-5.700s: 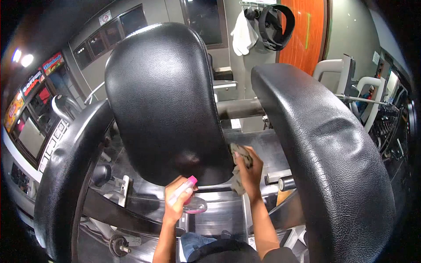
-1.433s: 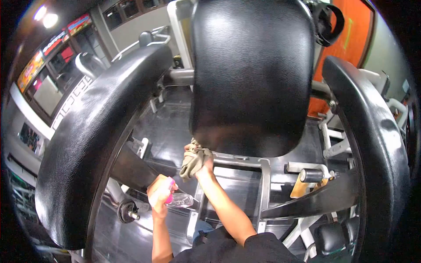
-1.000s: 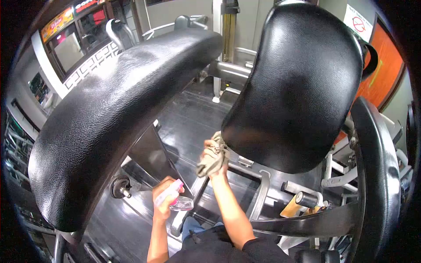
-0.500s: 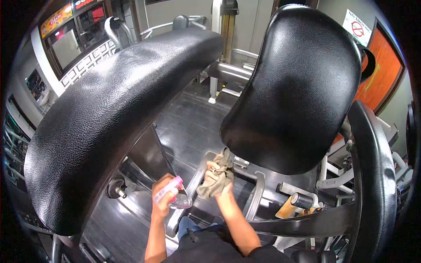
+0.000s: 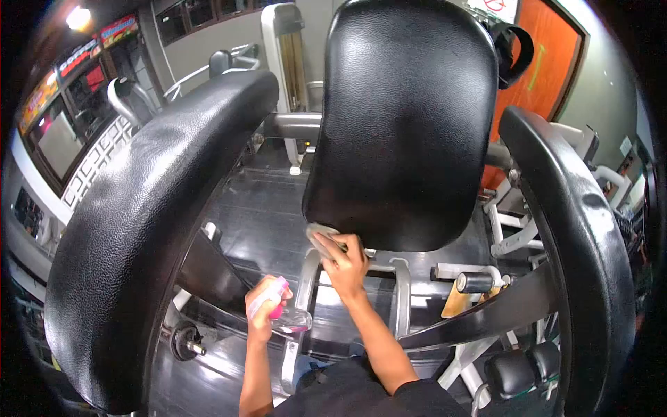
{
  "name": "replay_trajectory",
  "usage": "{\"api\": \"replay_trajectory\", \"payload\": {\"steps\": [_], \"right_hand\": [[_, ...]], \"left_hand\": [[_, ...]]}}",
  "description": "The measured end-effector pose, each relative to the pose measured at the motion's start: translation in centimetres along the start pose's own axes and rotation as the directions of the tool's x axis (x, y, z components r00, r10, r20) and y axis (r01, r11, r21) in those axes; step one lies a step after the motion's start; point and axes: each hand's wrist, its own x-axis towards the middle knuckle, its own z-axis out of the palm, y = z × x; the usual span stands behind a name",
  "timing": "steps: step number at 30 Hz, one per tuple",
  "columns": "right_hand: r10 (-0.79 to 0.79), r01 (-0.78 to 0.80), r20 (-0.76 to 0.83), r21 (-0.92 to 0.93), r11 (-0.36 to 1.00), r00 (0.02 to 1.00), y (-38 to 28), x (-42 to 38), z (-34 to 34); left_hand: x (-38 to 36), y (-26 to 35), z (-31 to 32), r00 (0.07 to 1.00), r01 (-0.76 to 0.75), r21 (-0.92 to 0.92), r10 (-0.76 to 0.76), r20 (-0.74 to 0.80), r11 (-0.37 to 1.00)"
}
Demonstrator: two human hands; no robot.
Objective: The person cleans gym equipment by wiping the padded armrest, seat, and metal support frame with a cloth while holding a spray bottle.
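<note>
My left hand (image 5: 260, 306) is closed round a clear spray bottle (image 5: 294, 320) with a pink and white spray head, held low in front of my body. Further forward, my right hand (image 5: 345, 263) grips a folded grey-brown cloth (image 5: 321, 238). The cloth meets the lower left corner of a black padded backrest (image 5: 406, 132), its far part pressed at the pad's edge. Part of the cloth is hidden behind my fingers.
A long black padded arm (image 5: 146, 201) curves along my left, and another padded arm (image 5: 580, 229) along my right. Below is a grey metal frame (image 5: 401, 299). Behind stand a weight machine (image 5: 283, 76) and an orange door (image 5: 545, 62).
My right hand has moved up and forward with the cloth, to the backrest's lower left corner. The view has turned right, so the backrest sits more central. My left hand still holds the bottle.
</note>
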Motion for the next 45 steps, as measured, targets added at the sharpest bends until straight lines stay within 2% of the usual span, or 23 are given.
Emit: {"api": "replay_trajectory", "payload": {"steps": [5,7,9,11,12,13,14,18,21,23,24,25,27,29,32,33,34,35,37,40,41,43,45], "right_hand": [[0.037,-0.045,-0.077,-0.099,0.994,0.996,5.9,-4.5,-3.7],[0.03,-0.06,-0.13,-0.23,0.971,0.991,6.2,-3.5,-6.3],[0.063,-0.1,-0.227,-0.157,0.983,0.972,5.6,-2.2,-6.7],[-0.057,0.027,-0.138,-0.212,0.977,0.989,5.2,-1.5,-5.5],[0.029,-0.033,-0.036,-0.115,0.993,0.999,4.2,-1.3,-4.7],[0.005,-0.006,-0.048,-0.024,1.0,0.999,2.5,-0.5,-4.3],[-0.102,0.096,-0.066,-0.089,0.991,0.993,2.5,-0.4,-3.0],[-0.186,0.198,0.099,-0.139,0.97,0.978,3.5,-0.8,-3.4],[-0.24,0.263,0.118,-0.246,0.933,0.964,6.8,-1.6,-6.5],[-0.228,0.23,0.037,-0.269,0.935,0.973,8.6,-1.9,-9.5],[-0.002,-0.002,-0.02,-0.199,0.98,1.0,11.0,-3.4,-10.1],[-0.045,0.01,-0.094,-0.34,0.94,0.995,9.0,-1.9,-12.6],[-0.07,-0.021,-0.227,-0.376,0.927,0.971,9.9,-1.4,-15.2],[0.028,-0.151,-0.441,-0.247,0.957,0.897,10.4,-1.0,-14.8],[0.123,-0.241,-0.594,-0.124,0.962,0.795,8.8,-1.4,-10.7],[0.15,-0.249,-0.548,-0.111,0.962,0.823,9.8,-3.2,-8.6],[0.054,-0.183,-0.505,-0.21,0.96,0.861,10.0,-4.3,-7.0],[0.158,-0.205,-0.407,-0.074,0.976,0.9,9.3,-5.3,-6.2],[0.113,-0.126,-0.132,-0.091,0.988,0.985,9.2,-6.7,-5.7],[0.03,-0.038,-0.073,-0.113,0.993,0.997,10.5,-6.5,-6.8],[-0.024,0.006,-0.082,-0.209,0.978,0.996,11.2,-5.9,-8.2],[-0.087,0.072,-0.083,-0.171,0.983,0.993,10.1,-3.6,-11.5],[-0.085,0.044,-0.218,-0.185,0.982,0.972,9.9,-2.1,-14.0]], "left_hand": [[0.9,0.3,-0.6,0.997,0.027,-0.009,-0.027,0.066,1.0],[1.0,0.1,-0.8,0.996,0.036,-0.014,-0.035,0.08,0.999],[0.9,-0.2,-0.8,0.997,0.062,0.03,-0.063,0.036,0.998],[0.9,-0.6,-1.0,0.994,0.071,0.04,-0.074,0.08,0.997],[1.0,-0.7,-0.9,0.99,0.087,0.003,-0.087,0.108,0.996],[1.1,-0.7,-0.7,0.986,0.104,-0.033,-0.099,0.136,0.994],[1.2,-0.7,-0.5,0.984,0.111,-0.031,-0.106,0.146,0.993],[1.9,-1.1,0.6,0.974,0.146,0.013,-0.146,0.175,0.989],[2.2,-0.9,1.3,0.966,0.151,-0.011,-0.145,0.214,0.988],[2.4,-1.0,1.8,0.964,0.146,-0.018,-0.138,0.226,0.989],[2.2,-1.0,2.0,0.965,0.154,-0.03,-0.143,0.221,0.988],[2.1,-1.0,2.0,0.965,0.163,-0.042,-0.151,0.215,0.986],[2.2,-1.1,2.1,0.962,0.162,-0.023,-0.153,0.225,0.986],[2.1,-1.3,2.4,0.958,0.169,-0.006,-0.162,0.236,0.986],[2.4,-1.8,2.9,0.959,0.155,-0.018,-0.146,0.243,0.988],[2.6,-1.8,3.2,0.955,0.146,-0.02,-0.136,0.263,0.989],[2.8,-1.9,3.5,0.951,0.137,-0.022,-0.126,0.282,0.99],[3.0,-1.9,3.8,0.95,0.136,-0.019,-0.125,0.286,0.991],[3.3,-1.7,4.5,0.945,0.133,-0.005,-0.126,0.302,0.991],[3.9,-1.2,5.1,0.927,0.109,-0.074,-0.075,0.366,0.991],[4.2,-1.2,5.4,0.927,0.1,-0.072,-0.067,0.37,0.992],[4.2,-1.2,5.6,0.921,0.098,-0.063,-0.066,0.383,0.993],[4.5,-1.6,5.9,0.92,0.11,-0.064,-0.077,0.385,0.992]]}}
